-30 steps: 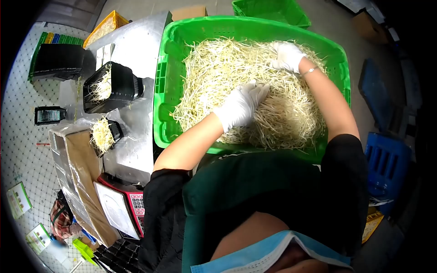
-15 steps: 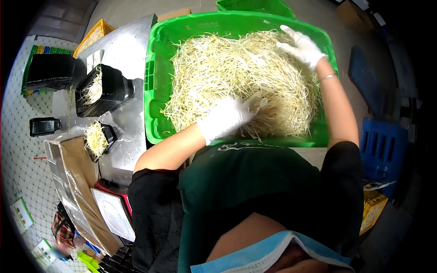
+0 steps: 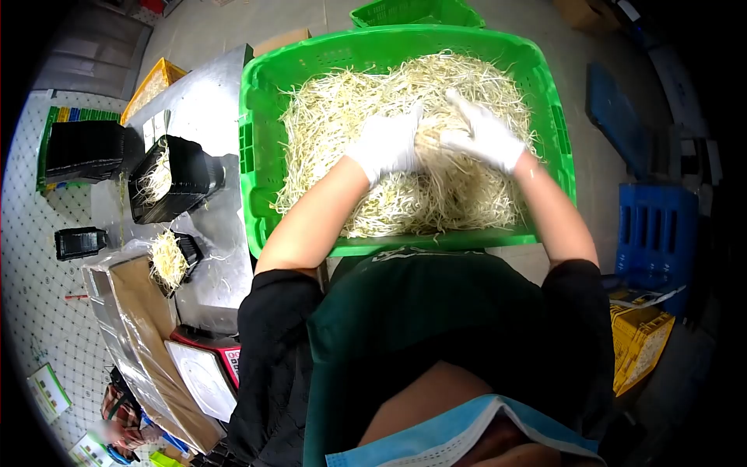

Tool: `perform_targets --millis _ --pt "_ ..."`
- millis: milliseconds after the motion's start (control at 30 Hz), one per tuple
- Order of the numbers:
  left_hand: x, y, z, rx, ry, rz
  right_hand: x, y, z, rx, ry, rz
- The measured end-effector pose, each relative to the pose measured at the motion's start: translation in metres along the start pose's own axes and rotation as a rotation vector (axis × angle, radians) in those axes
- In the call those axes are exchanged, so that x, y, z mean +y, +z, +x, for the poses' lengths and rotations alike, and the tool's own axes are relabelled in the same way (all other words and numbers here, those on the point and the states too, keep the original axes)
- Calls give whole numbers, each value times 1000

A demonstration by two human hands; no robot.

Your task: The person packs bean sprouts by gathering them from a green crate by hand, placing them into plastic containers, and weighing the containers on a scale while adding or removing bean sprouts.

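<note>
Pale bean sprouts fill a large green crate in front of me. My left hand, in a white glove, is closed on a bunch of bean sprouts above the heap. Strands of this bunch hang down toward the near side of the crate. Facing it from the right is my right hand, also gloved, with thumb and fingers spread apart. Its fingertips reach to the bunch, and sprouts show between the two hands. The bunch partly hides the left fingertips.
On the metal table at left stand stacked black trays with sprouts on top. A smaller black tray carries a sprout mound. Nearer are a cardboard box and a scale. Blue and yellow crates are at right.
My right hand has come from the crate's far right corner in to the middle. My left hand has risen from the near side with the bunch of sprouts, and the hands now meet.
</note>
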State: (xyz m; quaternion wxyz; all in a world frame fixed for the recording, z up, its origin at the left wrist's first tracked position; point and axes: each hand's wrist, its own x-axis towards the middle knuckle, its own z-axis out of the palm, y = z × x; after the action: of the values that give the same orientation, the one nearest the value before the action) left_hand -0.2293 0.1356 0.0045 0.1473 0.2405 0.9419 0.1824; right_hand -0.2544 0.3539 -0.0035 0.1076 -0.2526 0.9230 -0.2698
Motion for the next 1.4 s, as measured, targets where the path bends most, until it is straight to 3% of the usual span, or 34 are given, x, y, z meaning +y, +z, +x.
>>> perform_targets --millis 33,100,200,233,300,333,367,433,467,500,567,633,667,700,833,933,1000,1100,1167,1400 --pt "8 -3 -10 -23 -55 67 -28 -11 -16 -106 -123 154" --pt "16 -4 -36 -94 -80 59 -33 7 -47 -166 -143 -178" --pt "-1 25 -45 252 196 235 -29 12 -72 -118 -290 -590" --pt "-9 31 -40 378 270 263 -7 19 -63 -87 -181 -648" --pt "-8 10 -24 -54 40 83 11 0 -37 -22 -296 -343" --pt "-2 -7 -16 -205 -23 62 4 -17 -30 -19 -298 -345" --pt "2 -19 -16 -204 -24 63 -8 -39 -24 -191 -91 -321" --pt "5 -33 -19 50 -24 -238 22 -45 -27 -143 -5 -194" --pt "-11 -20 -11 302 225 -585 31 -54 -31 -84 -37 -126" --pt "-28 -9 3 298 225 -585 40 -62 -34 -24 -69 -58" --pt "-34 -13 19 182 68 -407 57 -67 -28 -110 187 36" --pt "-27 -16 22 137 -19 -316 77 -43 -16 -67 249 -222" --pt "-16 -17 23 128 -95 33 80 -35 -16 -50 254 -200" --pt "-8 -17 19 128 -102 161 82 -26 -18 -37 258 -173" --pt "5 -10 -9 146 32 264 83 -18 -17 40 43 -222" --pt "-1 0 -27 178 100 279 52 -53 -1 -323 -370 468" --pt "-4 0 -32 205 121 277 92 -18 -12 -39 -48 134" --pt "-4 -5 -38 230 149 312 90 -15 -22 80 122 -3" --pt "-7 -6 -37 228 149 318 99 -9 -21 145 -51 -21" --pt "-10 -7 -31 200 108 272 36 6 -43 -19 -111 -211"
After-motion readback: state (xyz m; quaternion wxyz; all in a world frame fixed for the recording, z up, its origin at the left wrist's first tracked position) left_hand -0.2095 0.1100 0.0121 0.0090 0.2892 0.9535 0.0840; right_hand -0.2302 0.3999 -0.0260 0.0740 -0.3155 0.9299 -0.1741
